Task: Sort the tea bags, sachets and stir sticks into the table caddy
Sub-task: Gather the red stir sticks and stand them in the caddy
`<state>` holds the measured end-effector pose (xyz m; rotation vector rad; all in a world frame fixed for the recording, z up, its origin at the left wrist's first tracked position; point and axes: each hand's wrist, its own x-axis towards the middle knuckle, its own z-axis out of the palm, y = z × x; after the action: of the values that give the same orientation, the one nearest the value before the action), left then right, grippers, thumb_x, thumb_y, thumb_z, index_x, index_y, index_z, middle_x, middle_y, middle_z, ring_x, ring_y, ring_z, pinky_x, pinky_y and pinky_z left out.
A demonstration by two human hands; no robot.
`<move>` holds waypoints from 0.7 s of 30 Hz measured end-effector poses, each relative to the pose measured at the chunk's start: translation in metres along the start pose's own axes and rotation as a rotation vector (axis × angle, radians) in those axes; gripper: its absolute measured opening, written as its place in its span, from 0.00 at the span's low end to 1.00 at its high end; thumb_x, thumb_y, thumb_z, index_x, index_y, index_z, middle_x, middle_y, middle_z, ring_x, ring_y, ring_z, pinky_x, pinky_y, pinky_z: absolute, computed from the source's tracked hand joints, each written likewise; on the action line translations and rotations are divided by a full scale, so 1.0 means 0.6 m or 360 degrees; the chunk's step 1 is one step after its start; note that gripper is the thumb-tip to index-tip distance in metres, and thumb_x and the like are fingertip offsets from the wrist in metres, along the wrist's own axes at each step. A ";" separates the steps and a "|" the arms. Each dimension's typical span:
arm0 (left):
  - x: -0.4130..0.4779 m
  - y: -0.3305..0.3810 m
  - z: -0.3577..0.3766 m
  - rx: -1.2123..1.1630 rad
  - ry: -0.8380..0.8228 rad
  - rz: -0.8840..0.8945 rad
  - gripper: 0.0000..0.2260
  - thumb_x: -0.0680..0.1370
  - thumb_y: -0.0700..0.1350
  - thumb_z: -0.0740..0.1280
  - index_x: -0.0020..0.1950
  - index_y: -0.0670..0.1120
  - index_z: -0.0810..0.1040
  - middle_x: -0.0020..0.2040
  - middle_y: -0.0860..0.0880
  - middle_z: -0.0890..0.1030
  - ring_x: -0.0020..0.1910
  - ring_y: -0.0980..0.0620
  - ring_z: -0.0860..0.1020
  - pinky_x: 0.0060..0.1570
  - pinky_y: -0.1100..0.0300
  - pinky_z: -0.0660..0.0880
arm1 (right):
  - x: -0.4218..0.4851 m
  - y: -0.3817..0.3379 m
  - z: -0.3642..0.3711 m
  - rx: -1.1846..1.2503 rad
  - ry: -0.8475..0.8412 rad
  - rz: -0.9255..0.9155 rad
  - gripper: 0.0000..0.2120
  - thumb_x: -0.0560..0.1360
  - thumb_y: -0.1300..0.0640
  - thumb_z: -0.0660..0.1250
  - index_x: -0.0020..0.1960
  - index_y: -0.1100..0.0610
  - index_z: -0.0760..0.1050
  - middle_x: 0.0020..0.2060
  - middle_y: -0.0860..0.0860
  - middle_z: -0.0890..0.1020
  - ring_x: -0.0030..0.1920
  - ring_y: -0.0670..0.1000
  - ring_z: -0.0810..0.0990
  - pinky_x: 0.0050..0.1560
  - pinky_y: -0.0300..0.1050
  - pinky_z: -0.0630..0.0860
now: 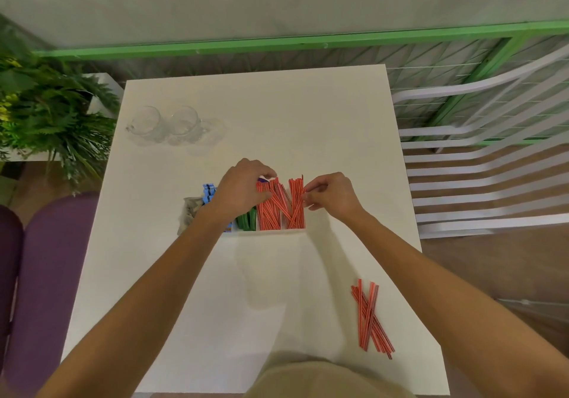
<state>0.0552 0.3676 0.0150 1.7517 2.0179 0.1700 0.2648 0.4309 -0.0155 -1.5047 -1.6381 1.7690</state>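
Both curled, left hand (243,188) and right hand (331,196) pinch stir sticks (281,209).

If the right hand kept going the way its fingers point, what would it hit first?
The red stir sticks standing at the right end of the caddy. The right hand seems to pinch them at its fingertips, though depth is unclear.

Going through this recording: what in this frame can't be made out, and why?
Head view only.
The left hand covers the caddy over its left compartments; whether its grip holds stir sticks or a sachet is hidden by its own back.
Print on the blue sachets and tea bags: too small, blurred.
The loose stir sticks: overlapping, uncountable.
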 end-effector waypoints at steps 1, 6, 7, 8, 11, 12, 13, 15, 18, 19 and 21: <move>0.006 -0.004 0.000 0.0169 -0.0089 0.0067 0.21 0.72 0.50 0.74 0.64 0.54 0.76 0.60 0.52 0.76 0.59 0.51 0.70 0.55 0.55 0.67 | 0.002 -0.001 -0.001 0.0054 -0.0002 0.0017 0.07 0.69 0.69 0.74 0.46 0.68 0.81 0.36 0.63 0.84 0.37 0.57 0.85 0.39 0.46 0.83; 0.036 -0.001 0.007 0.0556 -0.0269 0.0306 0.29 0.70 0.51 0.74 0.69 0.54 0.70 0.64 0.51 0.72 0.63 0.49 0.68 0.59 0.52 0.64 | 0.009 -0.004 -0.002 0.0379 -0.0035 0.0031 0.09 0.69 0.72 0.73 0.49 0.71 0.78 0.40 0.67 0.83 0.40 0.62 0.86 0.43 0.47 0.84; 0.041 0.000 0.008 0.0588 -0.0293 0.0340 0.29 0.70 0.50 0.74 0.69 0.53 0.70 0.64 0.51 0.72 0.63 0.49 0.68 0.59 0.52 0.64 | 0.009 -0.005 -0.002 0.0422 -0.0034 0.0012 0.10 0.69 0.72 0.73 0.50 0.72 0.78 0.41 0.67 0.83 0.41 0.61 0.86 0.44 0.47 0.84; 0.046 0.002 0.009 0.0607 -0.0319 0.0365 0.28 0.70 0.50 0.74 0.68 0.53 0.71 0.63 0.51 0.73 0.62 0.49 0.69 0.59 0.53 0.64 | 0.010 -0.005 -0.003 0.0428 -0.0021 -0.0009 0.10 0.70 0.72 0.73 0.50 0.71 0.77 0.41 0.67 0.83 0.40 0.60 0.86 0.43 0.47 0.84; 0.061 0.006 0.010 0.0586 -0.0359 0.0422 0.20 0.71 0.51 0.73 0.62 0.53 0.75 0.58 0.52 0.76 0.58 0.50 0.72 0.57 0.54 0.63 | 0.014 0.001 -0.008 0.0171 0.0056 -0.0051 0.13 0.69 0.69 0.73 0.52 0.65 0.78 0.39 0.61 0.84 0.37 0.53 0.83 0.36 0.44 0.78; 0.066 0.009 0.011 0.0562 -0.0364 0.0434 0.18 0.72 0.52 0.73 0.60 0.53 0.77 0.56 0.53 0.78 0.56 0.51 0.73 0.56 0.54 0.63 | 0.016 0.007 -0.010 0.0007 0.0034 -0.0053 0.15 0.68 0.67 0.75 0.53 0.61 0.78 0.38 0.57 0.84 0.37 0.50 0.82 0.36 0.42 0.75; 0.071 0.012 0.011 0.0529 -0.0365 0.0435 0.16 0.72 0.53 0.73 0.57 0.52 0.78 0.54 0.53 0.79 0.55 0.52 0.75 0.56 0.54 0.62 | 0.018 0.011 -0.010 -0.0163 -0.0030 -0.0049 0.20 0.66 0.64 0.77 0.56 0.58 0.77 0.37 0.54 0.84 0.37 0.49 0.81 0.38 0.40 0.74; 0.079 0.020 0.010 0.0434 -0.0368 0.0411 0.14 0.71 0.54 0.73 0.54 0.52 0.79 0.50 0.55 0.81 0.52 0.54 0.77 0.55 0.54 0.62 | 0.020 0.017 -0.005 -0.0416 -0.0168 -0.0043 0.28 0.64 0.60 0.80 0.61 0.55 0.74 0.35 0.50 0.81 0.36 0.46 0.79 0.39 0.38 0.72; 0.089 0.038 0.006 0.0361 -0.0313 0.0355 0.14 0.70 0.56 0.74 0.52 0.52 0.79 0.44 0.56 0.82 0.48 0.54 0.78 0.55 0.53 0.65 | 0.026 0.012 0.009 -0.0552 -0.0222 -0.0099 0.31 0.65 0.59 0.80 0.65 0.58 0.73 0.34 0.49 0.78 0.34 0.45 0.76 0.36 0.35 0.69; 0.091 0.043 0.006 0.0368 -0.0293 0.0349 0.15 0.70 0.57 0.74 0.52 0.52 0.78 0.43 0.56 0.82 0.47 0.54 0.79 0.56 0.53 0.66 | 0.029 0.008 0.013 -0.0572 -0.0215 -0.0114 0.30 0.66 0.59 0.79 0.65 0.59 0.74 0.34 0.49 0.78 0.33 0.45 0.76 0.36 0.35 0.69; 0.093 0.049 0.008 0.0402 -0.0268 0.0347 0.16 0.70 0.57 0.73 0.53 0.52 0.78 0.43 0.56 0.82 0.48 0.53 0.79 0.56 0.52 0.67 | 0.032 0.003 0.016 -0.0565 -0.0190 -0.0116 0.26 0.68 0.61 0.77 0.63 0.61 0.75 0.33 0.49 0.79 0.33 0.46 0.77 0.36 0.35 0.70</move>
<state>0.0790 0.4254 0.0074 2.0654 1.7886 -0.1664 0.2497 0.4401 -0.0284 -1.4780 -2.1290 1.6197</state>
